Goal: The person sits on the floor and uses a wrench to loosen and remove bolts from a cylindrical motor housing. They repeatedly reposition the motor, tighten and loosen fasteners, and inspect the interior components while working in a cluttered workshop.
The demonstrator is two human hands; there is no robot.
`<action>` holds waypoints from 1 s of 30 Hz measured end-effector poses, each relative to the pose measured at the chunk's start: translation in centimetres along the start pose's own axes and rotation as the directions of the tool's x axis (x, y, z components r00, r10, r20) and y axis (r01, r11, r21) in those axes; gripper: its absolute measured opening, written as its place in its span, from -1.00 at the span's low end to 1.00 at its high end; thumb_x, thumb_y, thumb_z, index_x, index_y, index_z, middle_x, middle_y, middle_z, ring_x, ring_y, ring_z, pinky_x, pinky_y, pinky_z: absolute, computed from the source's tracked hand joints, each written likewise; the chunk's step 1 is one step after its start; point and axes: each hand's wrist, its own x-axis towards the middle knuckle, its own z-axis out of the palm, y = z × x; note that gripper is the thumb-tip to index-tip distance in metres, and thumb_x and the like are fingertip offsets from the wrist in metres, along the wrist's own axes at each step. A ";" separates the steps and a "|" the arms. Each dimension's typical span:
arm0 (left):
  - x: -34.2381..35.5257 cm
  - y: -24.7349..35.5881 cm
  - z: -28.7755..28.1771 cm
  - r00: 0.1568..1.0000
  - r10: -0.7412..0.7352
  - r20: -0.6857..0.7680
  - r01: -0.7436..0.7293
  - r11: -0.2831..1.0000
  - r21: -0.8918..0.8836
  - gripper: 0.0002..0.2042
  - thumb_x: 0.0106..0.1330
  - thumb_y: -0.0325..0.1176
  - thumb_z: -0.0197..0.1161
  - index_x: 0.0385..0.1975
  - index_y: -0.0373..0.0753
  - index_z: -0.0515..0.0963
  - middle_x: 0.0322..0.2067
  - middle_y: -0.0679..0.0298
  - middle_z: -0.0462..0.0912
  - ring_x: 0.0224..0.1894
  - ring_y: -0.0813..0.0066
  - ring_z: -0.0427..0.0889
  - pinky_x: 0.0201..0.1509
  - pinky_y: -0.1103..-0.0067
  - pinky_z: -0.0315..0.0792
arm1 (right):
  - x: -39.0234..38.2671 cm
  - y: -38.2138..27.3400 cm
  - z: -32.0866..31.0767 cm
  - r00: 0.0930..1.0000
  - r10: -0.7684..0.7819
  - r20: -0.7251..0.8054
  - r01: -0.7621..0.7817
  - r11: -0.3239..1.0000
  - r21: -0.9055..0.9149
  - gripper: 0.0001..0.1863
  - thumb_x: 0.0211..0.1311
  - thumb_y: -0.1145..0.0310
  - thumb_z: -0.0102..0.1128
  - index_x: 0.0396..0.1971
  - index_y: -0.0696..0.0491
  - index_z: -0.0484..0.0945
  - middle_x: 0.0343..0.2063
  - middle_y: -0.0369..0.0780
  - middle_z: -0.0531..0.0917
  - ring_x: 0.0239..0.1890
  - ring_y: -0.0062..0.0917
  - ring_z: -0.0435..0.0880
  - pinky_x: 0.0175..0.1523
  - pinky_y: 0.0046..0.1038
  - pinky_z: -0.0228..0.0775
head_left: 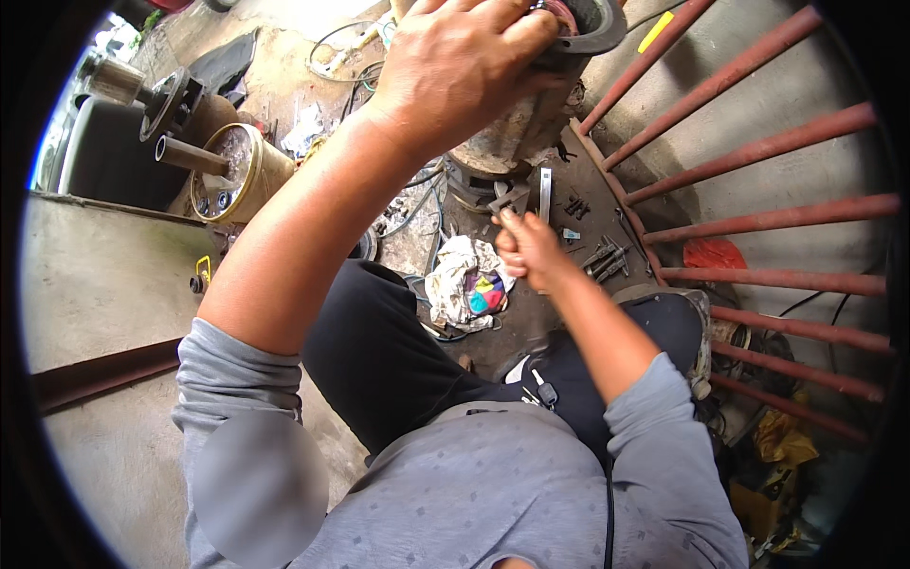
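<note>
At the top of the head view, my left hand (455, 71) is bent over the open end of a worn cylindrical metal housing (498, 142). Its fingertips are partly cut off by the frame edge, so what they grip is hidden. Reddish coils or wires show inside the housing's dark flange (599, 33). Lower down, my right hand (533, 251) is closed round the handle of a hammer (510, 199), slightly blurred. The hammer's grey head is close to the foot of the housing.
Red metal bars (749, 137) slant along the right side. A crumpled white rag (464, 275) with a coloured patch lies on the floor between my knees and the housing. Loose metal tools (605, 258) lie right of my right hand. A dirty bucket (248, 175) stands at left.
</note>
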 end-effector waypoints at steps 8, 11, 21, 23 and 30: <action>0.0 -0.1 0.0 0.999 -0.021 -0.033 0.020 0.999 -0.041 -0.55 0.15 -0.16 0.45 -0.02 -0.22 0.56 0.08 0.08 0.59 0.16 0.11 0.57 0.24 0.28 0.47 | 3.6 7.5 7.3 0.921 -0.278 -0.272 0.369 0.848 0.382 -0.57 0.55 -0.14 -0.07 -0.09 -0.03 0.35 -0.65 -0.33 0.33 -0.77 -0.61 0.22 -0.67 -0.47 0.10; 0.0 0.2 0.1 0.998 -0.051 -0.036 0.049 0.998 -0.035 -0.57 0.15 -0.15 0.44 -0.03 -0.22 0.58 0.09 0.08 0.59 0.18 0.11 0.56 0.25 0.28 0.47 | 1.2 8.6 4.1 0.953 -0.192 -0.233 0.248 0.939 0.239 -0.56 0.56 -0.13 -0.11 -0.14 0.01 0.38 -0.62 -0.31 0.41 -0.75 -0.60 0.32 -0.69 -0.48 0.15; -0.1 0.4 0.1 0.999 -0.053 -0.001 0.053 0.998 -0.032 -0.49 0.15 -0.14 0.48 0.04 -0.26 0.56 0.13 0.02 0.57 0.21 0.00 0.54 0.28 0.24 0.45 | 0.6 2.8 -2.3 0.972 -0.234 -0.036 0.228 0.966 -0.126 -0.54 0.53 0.00 0.01 -0.16 0.18 0.51 -0.56 -0.24 0.55 -0.69 -0.61 0.46 -0.63 -0.49 0.30; -0.1 0.4 0.0 0.999 -0.043 0.005 0.043 0.998 -0.042 -0.50 0.17 -0.14 0.48 0.04 -0.27 0.56 0.13 0.02 0.57 0.21 -0.01 0.54 0.28 0.23 0.45 | 0.3 2.3 -2.5 0.976 -0.216 -0.014 0.214 0.971 -0.109 -0.55 0.52 0.01 -0.01 -0.18 0.18 0.53 -0.57 -0.24 0.55 -0.70 -0.61 0.44 -0.64 -0.50 0.29; 0.0 0.5 -0.1 0.999 -0.051 -0.003 0.051 0.998 -0.020 -0.51 0.18 -0.13 0.47 0.03 -0.26 0.56 0.14 0.02 0.57 0.20 0.00 0.55 0.27 0.20 0.45 | -0.2 -1.4 -3.6 0.992 -0.074 0.105 0.091 0.981 -0.169 -0.65 0.53 0.02 0.00 -0.19 0.04 0.41 -0.56 -0.26 0.54 -0.71 -0.66 0.37 -0.67 -0.54 0.20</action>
